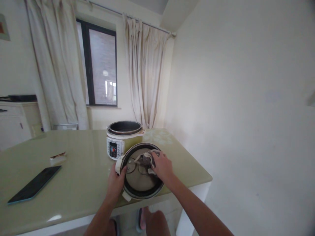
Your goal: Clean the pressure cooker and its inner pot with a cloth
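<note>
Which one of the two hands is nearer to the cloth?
Right. The right hand holds the cloth on the inside of the lid; the left hand grips the lid's left edge, apart from the cloth.

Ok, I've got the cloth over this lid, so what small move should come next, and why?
I'd probably slide the cloth down toward the lid's near edge: your right hand has it at the upper right, the lower part is uncovered, and your left hand holds the left side.

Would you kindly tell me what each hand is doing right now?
Left hand: closed, holding the lid by its edge.
Right hand: closed, holding a cloth against the lid.
</note>
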A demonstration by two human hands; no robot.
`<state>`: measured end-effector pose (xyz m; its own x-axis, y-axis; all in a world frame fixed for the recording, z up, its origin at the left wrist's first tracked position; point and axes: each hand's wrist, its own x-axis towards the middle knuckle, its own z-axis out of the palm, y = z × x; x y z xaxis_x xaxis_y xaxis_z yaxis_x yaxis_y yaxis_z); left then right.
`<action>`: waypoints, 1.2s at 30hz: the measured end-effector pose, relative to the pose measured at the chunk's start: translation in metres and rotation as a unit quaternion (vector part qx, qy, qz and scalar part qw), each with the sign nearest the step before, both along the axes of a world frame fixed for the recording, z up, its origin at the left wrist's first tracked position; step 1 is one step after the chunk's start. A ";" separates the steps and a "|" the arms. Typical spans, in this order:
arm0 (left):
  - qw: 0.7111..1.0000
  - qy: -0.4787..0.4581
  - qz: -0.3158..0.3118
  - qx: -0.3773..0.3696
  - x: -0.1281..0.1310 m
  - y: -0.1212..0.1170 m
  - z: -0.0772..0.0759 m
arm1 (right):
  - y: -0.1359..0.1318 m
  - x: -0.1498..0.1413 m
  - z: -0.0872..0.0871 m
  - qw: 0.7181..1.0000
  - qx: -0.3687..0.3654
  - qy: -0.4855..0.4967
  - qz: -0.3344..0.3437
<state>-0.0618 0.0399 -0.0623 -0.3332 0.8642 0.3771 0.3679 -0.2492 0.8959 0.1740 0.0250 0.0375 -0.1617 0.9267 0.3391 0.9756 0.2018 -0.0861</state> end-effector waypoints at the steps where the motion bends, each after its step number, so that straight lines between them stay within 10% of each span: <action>1: 1.000 -0.003 0.002 0.020 -0.004 0.000 0.005 | 0.008 -0.005 0.001 1.000 0.010 0.004 0.008; 10: 0.997 -0.045 0.013 0.063 -0.023 0.000 0.018 | 0.036 -0.080 -0.017 0.987 0.027 0.087 0.135; 21: 0.995 -0.056 0.072 0.050 -0.032 -0.003 -0.010 | 0.021 -0.055 -0.013 0.999 0.007 -0.018 0.031; 30: 0.993 -0.099 0.028 0.059 -0.032 -0.003 -0.012 | -0.008 -0.039 -0.032 0.968 -0.010 -0.097 0.233; 36: 0.994 -0.089 0.026 0.063 -0.035 0.001 -0.020 | 0.035 -0.051 -0.005 0.991 0.052 -0.066 0.107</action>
<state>-0.0968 0.0405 -0.0824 -0.4474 0.7938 0.4119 0.2224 -0.3473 0.9110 0.1234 0.0598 0.0320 -0.4005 0.8273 0.3939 0.9108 0.4065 0.0722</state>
